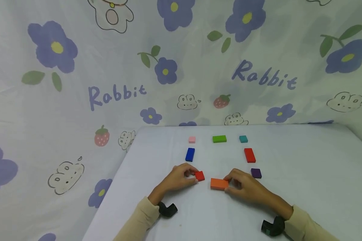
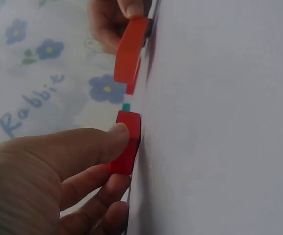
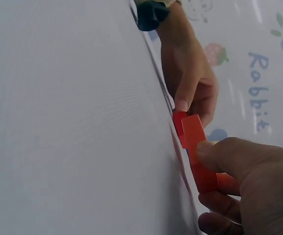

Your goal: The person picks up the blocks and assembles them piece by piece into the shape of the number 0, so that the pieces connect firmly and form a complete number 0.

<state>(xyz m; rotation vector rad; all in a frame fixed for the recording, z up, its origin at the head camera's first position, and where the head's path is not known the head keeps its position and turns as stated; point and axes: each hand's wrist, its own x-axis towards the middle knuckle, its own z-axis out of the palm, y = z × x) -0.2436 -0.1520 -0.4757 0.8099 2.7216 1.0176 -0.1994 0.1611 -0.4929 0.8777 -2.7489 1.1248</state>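
My left hand [image 1: 181, 175] pinches a small red square block [image 1: 200, 176] between thumb and fingers, at the near left of the block arrangement. In the left wrist view the thumb presses on the face of this red block [image 2: 125, 143]. To its right, my right hand [image 1: 246, 186] grips one end of a longer orange rectangular block [image 1: 219, 184]. The right wrist view shows the thumb on the orange block [image 3: 199, 152]. A gap separates the two held blocks in the head view. Nearest to the right hand lies a dark purple square block [image 1: 256, 173].
Farther back on the white table [image 1: 307, 160] lie a blue block [image 1: 190, 154], a pink block [image 1: 192, 139], a green block [image 1: 219, 139], a teal block [image 1: 243, 139] and a red rectangular block [image 1: 249, 155]. A patterned curtain [image 1: 196, 67] hangs behind the table.
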